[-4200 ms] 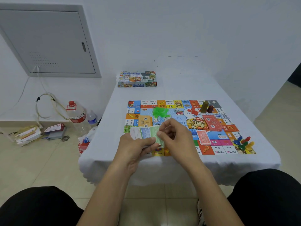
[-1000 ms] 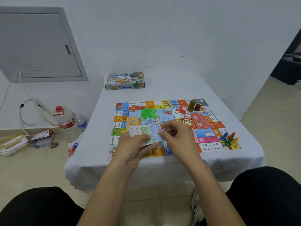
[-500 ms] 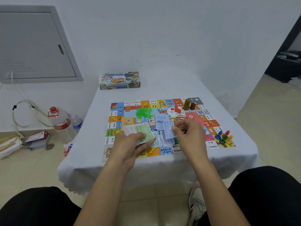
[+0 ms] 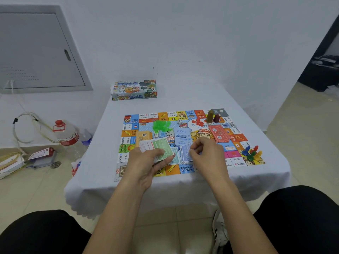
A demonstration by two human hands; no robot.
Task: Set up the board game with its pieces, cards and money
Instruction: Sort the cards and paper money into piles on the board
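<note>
Nearest the camera, two dark-clad knees frame bare forearms reaching to the near edge of a white-clothed bench [image 4: 88, 182]; the left hand [image 4: 145, 165] has its grip closed around a fanned stack of play money [image 4: 156, 146], thumb on top, a green note uppermost and white notes behind it; the right hand [image 4: 207, 154] hovers just beside it with fingers curled inward, and whether anything is pinched in that grip cannot be told; between the two hands a loose pile of blue notes [image 4: 184, 154] lies on the game board [image 4: 128, 133], which sits flat on the bench with its near edge close to the bench's front; at the board's near right corner a cluster of coloured pawns [image 4: 251, 154] stands in blue, red, green and yellow; further in, a red card deck [image 4: 219, 134] lies tilted right of centre, an orange card deck [image 4: 144, 137] left of centre, and a heap of green plastic houses [image 4: 161, 125] just beyond it; a white die [image 4: 179, 122] rests near the middle; red houses [image 4: 199, 122] lie scattered beside two upright tokens [image 4: 212, 116] near the far right corner; well beyond the board the game box [image 4: 134, 89] sits at the bench's far left; on the floor to the left stands a large water bottle [image 4: 67, 135] with a red cap
</note>
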